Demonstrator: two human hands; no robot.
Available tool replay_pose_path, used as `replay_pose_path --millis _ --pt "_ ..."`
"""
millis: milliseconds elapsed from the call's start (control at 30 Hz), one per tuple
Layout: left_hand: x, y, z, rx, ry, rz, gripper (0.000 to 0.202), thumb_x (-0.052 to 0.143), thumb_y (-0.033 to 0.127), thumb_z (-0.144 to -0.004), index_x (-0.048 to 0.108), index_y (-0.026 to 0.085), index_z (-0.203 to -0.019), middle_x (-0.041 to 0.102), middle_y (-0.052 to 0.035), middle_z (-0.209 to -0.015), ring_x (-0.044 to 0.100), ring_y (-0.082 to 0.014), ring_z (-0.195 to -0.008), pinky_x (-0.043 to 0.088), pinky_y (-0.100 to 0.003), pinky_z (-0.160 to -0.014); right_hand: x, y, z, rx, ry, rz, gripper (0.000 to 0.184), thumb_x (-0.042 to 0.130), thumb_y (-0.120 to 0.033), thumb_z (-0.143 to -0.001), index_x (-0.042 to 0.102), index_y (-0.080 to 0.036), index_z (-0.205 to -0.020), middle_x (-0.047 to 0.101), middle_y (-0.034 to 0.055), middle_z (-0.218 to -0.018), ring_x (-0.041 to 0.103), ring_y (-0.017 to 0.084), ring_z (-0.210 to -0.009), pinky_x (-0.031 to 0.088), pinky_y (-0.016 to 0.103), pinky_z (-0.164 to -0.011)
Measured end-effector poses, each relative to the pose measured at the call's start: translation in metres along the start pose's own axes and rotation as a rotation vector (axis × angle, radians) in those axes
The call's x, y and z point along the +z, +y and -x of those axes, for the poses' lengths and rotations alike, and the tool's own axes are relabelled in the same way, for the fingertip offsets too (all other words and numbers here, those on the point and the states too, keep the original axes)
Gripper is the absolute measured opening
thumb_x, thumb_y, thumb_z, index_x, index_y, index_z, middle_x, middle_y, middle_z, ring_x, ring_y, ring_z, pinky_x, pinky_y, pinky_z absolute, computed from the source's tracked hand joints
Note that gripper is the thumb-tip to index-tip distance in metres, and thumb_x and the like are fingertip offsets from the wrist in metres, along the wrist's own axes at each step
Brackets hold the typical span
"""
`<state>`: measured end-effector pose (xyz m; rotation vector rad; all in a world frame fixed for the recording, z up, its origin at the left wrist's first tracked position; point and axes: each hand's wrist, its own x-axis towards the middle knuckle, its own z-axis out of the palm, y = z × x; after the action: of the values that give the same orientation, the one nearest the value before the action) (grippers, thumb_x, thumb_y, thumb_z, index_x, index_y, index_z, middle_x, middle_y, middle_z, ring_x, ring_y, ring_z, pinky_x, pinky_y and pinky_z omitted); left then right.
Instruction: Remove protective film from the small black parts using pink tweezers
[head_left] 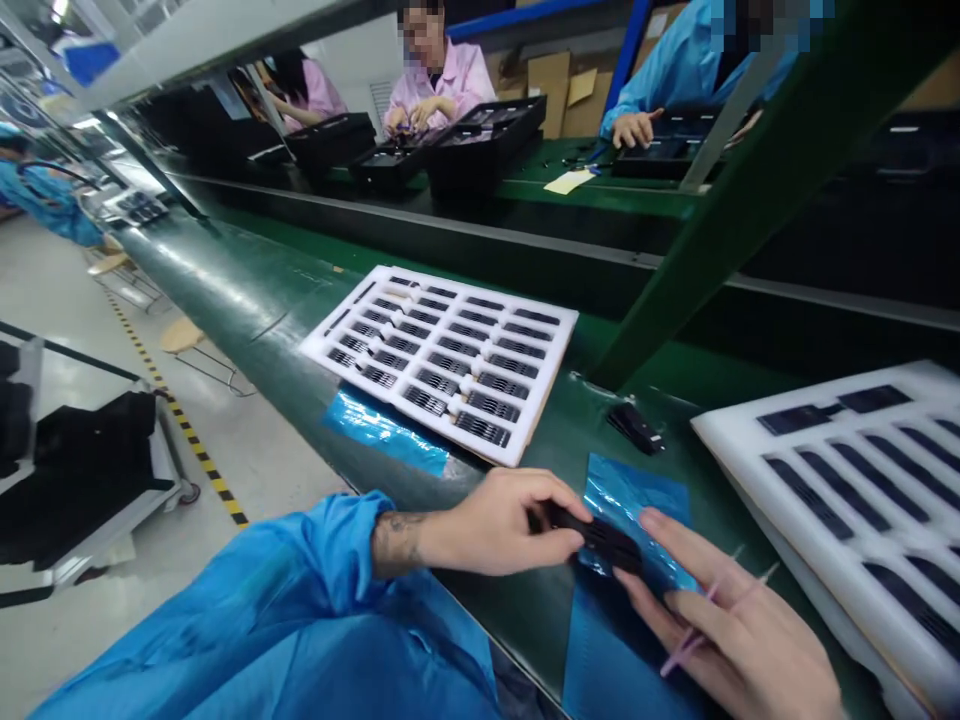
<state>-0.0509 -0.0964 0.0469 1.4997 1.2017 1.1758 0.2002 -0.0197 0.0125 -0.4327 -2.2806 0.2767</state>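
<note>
My left hand [517, 520] is closed on the left end of a small, elongated slotted black part [611, 545], with thumb and fingers pinching it. At its other end is my right hand [742, 630], thumb and forefinger apart beside the part. Tucked in the fingers of that hand are thin pink tweezers [684, 655], their pale tips sticking out past the knuckles. Below the part lies a shiny blue film sheet [637, 490] on the green bench [405, 500]. A few loose black pieces [635, 427] rest just beyond it.
A white foam tray [551, 385] of black slotted parts stands ahead on the left, over another blue film [386, 432]. More foam trays [727, 430] are stacked at right. A slanted green post [712, 200] rises between them. Co-workers [442, 70] handle black boxes [480, 150] across the line.
</note>
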Motion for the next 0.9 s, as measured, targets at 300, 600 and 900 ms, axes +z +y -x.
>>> replay_pose_path --millis 300,600,900 --pt "-0.269 0.021 -0.052 -0.185 0.564 -1.042 0.043 0.057 0.023 -0.090 0.063 0.010 -0.131 0.068 -0.0110 -0.123 0.062 -0.0188 -0.100 0.049 -0.034 -0.099 0.026 0.035 0.010 0.083 -0.204 0.077 0.021 0.068 -0.039 -0.090 0.054 -0.024 -0.087 0.074 0.0140 -0.122 0.069 0.038 -0.118 0.058 0.067 -0.096" --pt "-0.338 0.004 -0.105 -0.350 0.279 -1.145 0.037 0.067 0.023 -0.079 0.074 0.016 -0.114 0.073 -0.0016 -0.090 0.059 -0.0167 -0.083 0.048 -0.029 -0.088 0.027 0.033 0.014 0.132 -0.204 0.095 0.018 0.066 -0.037 -0.092 0.053 -0.024 -0.088 0.074 0.0113 -0.121 0.068 0.035 -0.120 0.058 0.063 -0.098" --pt "-0.293 0.036 -0.122 0.104 0.070 -1.148 0.032 0.068 0.041 -0.093 0.068 0.015 -0.110 0.068 -0.0065 -0.113 0.064 -0.0207 -0.101 0.055 -0.042 -0.096 0.028 0.036 0.009 0.231 -0.247 0.078 0.014 0.070 -0.031 -0.090 0.060 -0.022 -0.091 0.073 0.0114 -0.125 0.067 0.031 -0.122 0.051 0.060 -0.106"
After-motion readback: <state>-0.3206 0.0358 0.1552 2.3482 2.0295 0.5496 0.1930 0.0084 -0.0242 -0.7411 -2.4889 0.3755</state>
